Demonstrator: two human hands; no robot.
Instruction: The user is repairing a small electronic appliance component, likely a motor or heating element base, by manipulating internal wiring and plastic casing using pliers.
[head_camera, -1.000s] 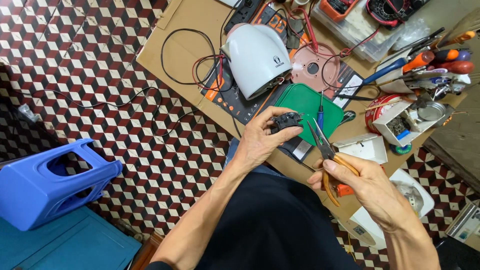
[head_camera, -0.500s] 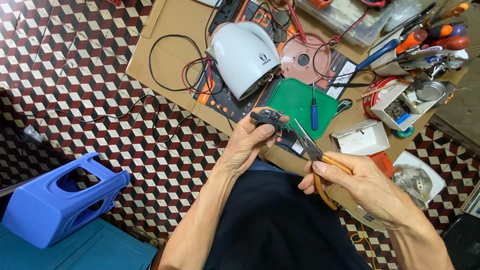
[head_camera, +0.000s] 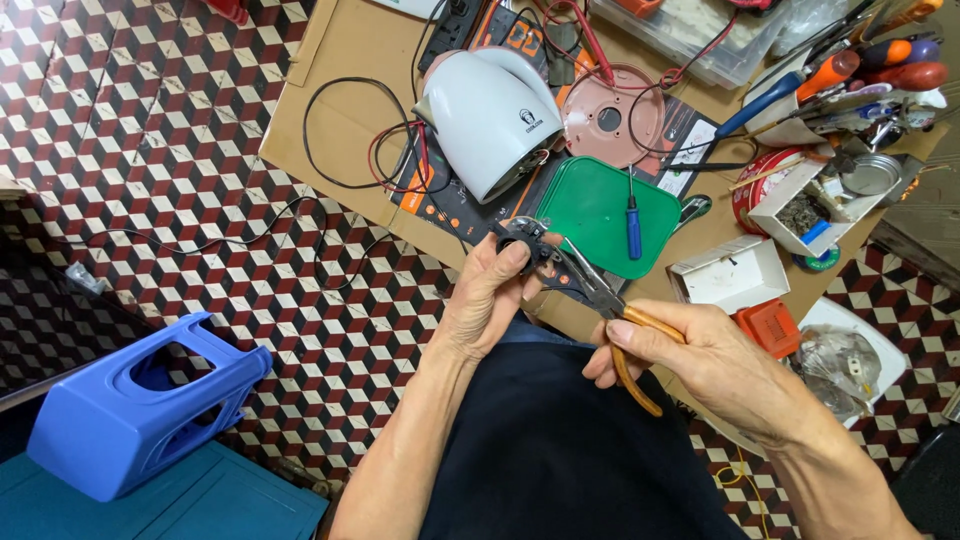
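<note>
Orange-handled pliers (head_camera: 610, 310), gripped in closed right hand (head_camera: 700, 365), nose at small black part (head_camera: 525, 245) pinched in left hand (head_camera: 495, 295), held above counter (head_camera: 340, 120) edge, 6 o'clock of white dome (head_camera: 495, 120). Risk: nose slips, part drops to tiled floor (head_camera: 150, 150).

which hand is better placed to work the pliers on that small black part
Right. The right hand already holds the orange-handled pliers, their tips at the small black part. The left hand is taken up with its grip on that part.
</note>
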